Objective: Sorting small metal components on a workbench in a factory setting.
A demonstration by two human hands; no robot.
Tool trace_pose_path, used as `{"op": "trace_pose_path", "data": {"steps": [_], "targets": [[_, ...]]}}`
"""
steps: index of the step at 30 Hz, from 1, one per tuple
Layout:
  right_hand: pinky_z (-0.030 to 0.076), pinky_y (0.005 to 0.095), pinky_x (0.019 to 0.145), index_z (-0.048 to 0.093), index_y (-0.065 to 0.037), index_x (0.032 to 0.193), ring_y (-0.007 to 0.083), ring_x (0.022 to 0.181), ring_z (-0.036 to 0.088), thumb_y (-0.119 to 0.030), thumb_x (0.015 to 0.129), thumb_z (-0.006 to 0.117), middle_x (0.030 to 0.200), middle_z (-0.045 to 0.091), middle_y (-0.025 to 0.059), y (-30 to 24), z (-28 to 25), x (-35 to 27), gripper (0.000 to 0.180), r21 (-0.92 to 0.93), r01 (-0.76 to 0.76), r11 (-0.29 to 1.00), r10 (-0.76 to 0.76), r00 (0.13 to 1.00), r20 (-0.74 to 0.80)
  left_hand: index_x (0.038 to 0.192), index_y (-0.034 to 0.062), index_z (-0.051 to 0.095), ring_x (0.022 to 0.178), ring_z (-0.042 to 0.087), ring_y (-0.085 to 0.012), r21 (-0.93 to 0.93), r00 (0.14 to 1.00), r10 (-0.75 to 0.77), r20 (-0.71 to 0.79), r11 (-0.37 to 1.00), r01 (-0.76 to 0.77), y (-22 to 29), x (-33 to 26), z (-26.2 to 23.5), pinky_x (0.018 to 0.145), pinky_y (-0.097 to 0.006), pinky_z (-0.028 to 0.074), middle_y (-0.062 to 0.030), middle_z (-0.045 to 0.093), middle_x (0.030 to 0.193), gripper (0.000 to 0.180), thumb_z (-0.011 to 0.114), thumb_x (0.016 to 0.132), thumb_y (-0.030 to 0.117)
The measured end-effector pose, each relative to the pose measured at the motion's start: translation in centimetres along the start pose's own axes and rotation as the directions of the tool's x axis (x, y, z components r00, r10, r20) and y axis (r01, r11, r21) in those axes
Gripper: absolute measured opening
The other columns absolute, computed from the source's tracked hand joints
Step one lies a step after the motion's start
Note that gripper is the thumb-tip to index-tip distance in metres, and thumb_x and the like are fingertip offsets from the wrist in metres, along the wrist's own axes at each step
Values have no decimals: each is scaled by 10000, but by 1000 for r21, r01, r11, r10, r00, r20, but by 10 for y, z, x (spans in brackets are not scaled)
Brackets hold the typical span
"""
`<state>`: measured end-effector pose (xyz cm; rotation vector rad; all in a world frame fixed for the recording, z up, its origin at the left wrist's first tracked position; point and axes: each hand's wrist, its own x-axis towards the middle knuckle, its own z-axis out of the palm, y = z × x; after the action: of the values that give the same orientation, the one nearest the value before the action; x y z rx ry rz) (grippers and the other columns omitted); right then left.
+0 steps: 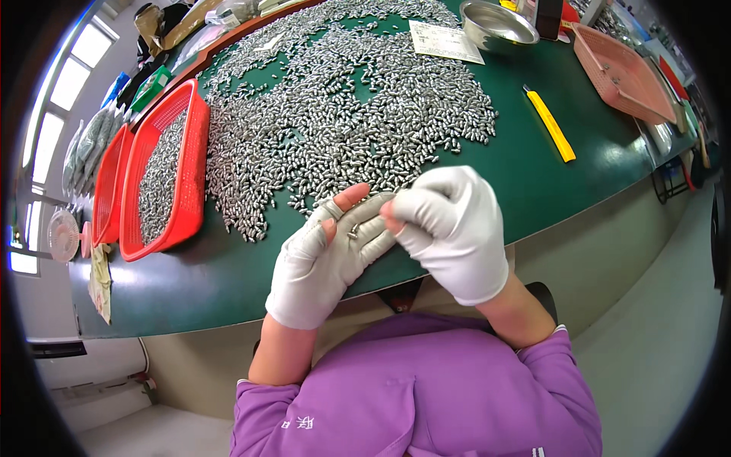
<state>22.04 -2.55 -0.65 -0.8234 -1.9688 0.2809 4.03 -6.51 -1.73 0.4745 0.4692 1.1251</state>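
Note:
My left hand point(316, 255), in a white glove with bare thumb and index fingertips, is turned palm up and cupped. A small shiny metal part point(353, 231) lies in it against the fingers. My right hand point(453, 228), gloved likewise, pinches thumb and index fingertips together beside the left fingers; whatever is between them is too small or hidden to make out. Just beyond both hands spreads a wide layer of small silver metal parts point(343, 122), short and rounded, on the green table point(251, 286).
At left, a red plastic basket point(196, 175) holds more metal parts, with another red basket point(106, 190) beside it. A yellow utility knife point(550, 126) lies to the right. Farther back are a printed paper point(445, 42), a steel bowl point(499, 27) and a pink basket point(620, 76).

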Motion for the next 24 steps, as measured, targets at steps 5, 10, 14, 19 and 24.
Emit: {"op": "trace_pose_path", "data": {"steps": [5,10,14,19,24], "targets": [[459,361,503,642,-111,770,241,590,575,-113,620,689,703,605,45,-11,16,5,157,64,45,997,-58,977,207,1342,-9,350,1182,460,-234,22,999,-33,-37,999,34,-2,-1,-5,1014,-364,366,-150,438,1307,647,630,862,323],[461,362,551,625,-111,757,244,660,581,-104,645,701,666,571,40,-10,17,0,136,58,-67,996,50,966,254,1370,-19,300,1158,471,-210,45,1000,-29,-8,999,30,-2,-3,-5,1004,-348,375,-130,445,1295,695,630,862,320],[470,325,595,607,-84,771,216,680,577,10,666,713,757,576,70,-1,11,-6,176,313,-158,937,149,987,51,1386,-17,258,1183,474,-240,61,999,-27,46,998,25,-3,-6,-8,1040,-365,364,-178,413,1339,724,654,847,263],[471,238,653,592,-40,819,119,736,565,30,739,715,837,572,41,7,5,-15,163,496,-293,818,315,948,40,1389,-26,261,1252,439,-377,96,998,58,-20,994,-56,-4,-5,9,1076,-473,332,-278,376,1368,607,572,882,93],[465,231,660,583,-40,822,100,728,556,16,761,712,812,582,36,5,4,-15,154,536,-335,775,353,933,72,1394,-20,255,1246,443,-384,110,998,64,-20,992,-61,-4,-5,8,1057,-468,362,-277,383,1362,609,568,882,78]]}}
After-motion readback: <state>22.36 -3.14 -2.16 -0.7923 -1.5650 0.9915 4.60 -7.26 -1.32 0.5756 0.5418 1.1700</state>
